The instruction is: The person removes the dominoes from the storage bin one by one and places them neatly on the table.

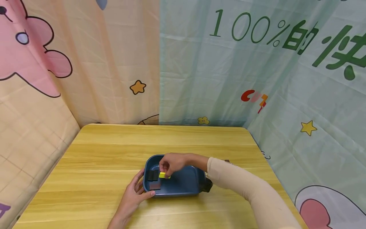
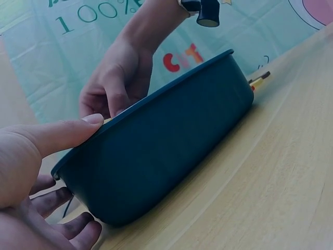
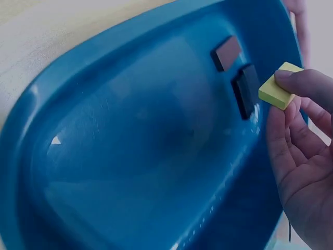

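Note:
A blue plastic basin [image 1: 183, 190] stands on the wooden table. My right hand [image 1: 173, 161] is over its left part and pinches a yellow rectangular block [image 3: 281, 88] between thumb and fingers, above the basin floor. Two black blocks [image 3: 245, 91] lie side by side at that end, with a brown block [image 3: 227, 53] beside them. My left hand [image 1: 132, 194] holds the basin's left end. In the left wrist view its thumb [image 2: 62, 136] lies over the rim and its fingers bend against the outer wall.
A black object [image 1: 206, 185] sits against the basin's right end, its kind unclear. Past the right forearm a small brown piece [image 1: 227, 161] shows on the table [image 1: 114, 143]. Printed curtains [image 1: 200, 79] hang behind and along both sides.

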`<move>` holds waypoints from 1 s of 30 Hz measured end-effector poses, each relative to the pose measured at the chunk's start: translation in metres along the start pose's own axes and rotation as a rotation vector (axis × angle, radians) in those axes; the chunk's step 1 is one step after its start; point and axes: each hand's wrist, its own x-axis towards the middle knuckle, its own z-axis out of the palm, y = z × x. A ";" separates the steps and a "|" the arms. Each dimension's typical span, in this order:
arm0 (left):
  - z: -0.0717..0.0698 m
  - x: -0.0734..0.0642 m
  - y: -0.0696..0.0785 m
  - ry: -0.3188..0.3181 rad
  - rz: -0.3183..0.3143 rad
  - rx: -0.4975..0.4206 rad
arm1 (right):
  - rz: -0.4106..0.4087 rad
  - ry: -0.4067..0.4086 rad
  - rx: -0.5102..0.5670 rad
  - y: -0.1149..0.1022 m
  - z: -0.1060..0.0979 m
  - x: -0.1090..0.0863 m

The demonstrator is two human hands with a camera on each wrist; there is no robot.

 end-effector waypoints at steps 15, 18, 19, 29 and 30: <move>0.003 -0.002 0.000 0.006 0.010 -0.022 | 0.090 0.159 0.148 0.005 -0.014 -0.048; 0.003 -0.002 0.001 0.001 0.012 -0.036 | 0.109 0.184 0.152 0.008 -0.014 -0.054; 0.003 -0.002 0.001 0.001 0.011 -0.037 | 0.115 0.193 0.156 0.009 -0.014 -0.056; 0.002 -0.003 0.001 -0.004 0.006 -0.048 | 0.147 0.265 0.219 0.016 -0.014 -0.078; 0.003 -0.003 0.001 -0.007 0.007 -0.049 | 0.152 0.273 0.234 0.017 -0.014 -0.081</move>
